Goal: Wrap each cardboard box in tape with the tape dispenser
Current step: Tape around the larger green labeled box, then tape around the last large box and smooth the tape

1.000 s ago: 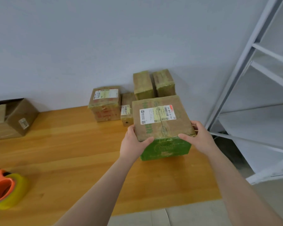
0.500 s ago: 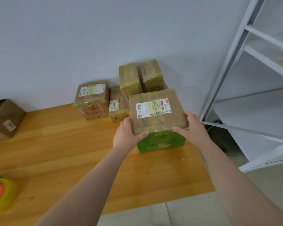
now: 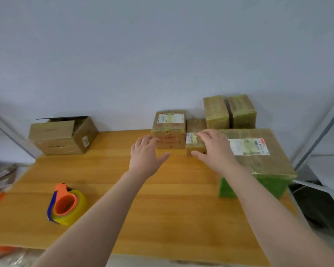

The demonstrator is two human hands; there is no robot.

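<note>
The left hand (image 3: 145, 155) and the right hand (image 3: 214, 149) are held out over the wooden table (image 3: 162, 209) with fingers spread wide, and nothing is held. The left hand is seen in front of a labelled box (image 3: 169, 132). The right hand is stretched over a small box (image 3: 195, 145); whether it is touched cannot be told. A big box (image 3: 258, 162) with a green side is set just to the right. The tape dispenser (image 3: 66, 204) is laid on the table's left part, well apart from both hands

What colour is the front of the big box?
Green, under the big box's brown taped top. The head view shows it best.
</note>
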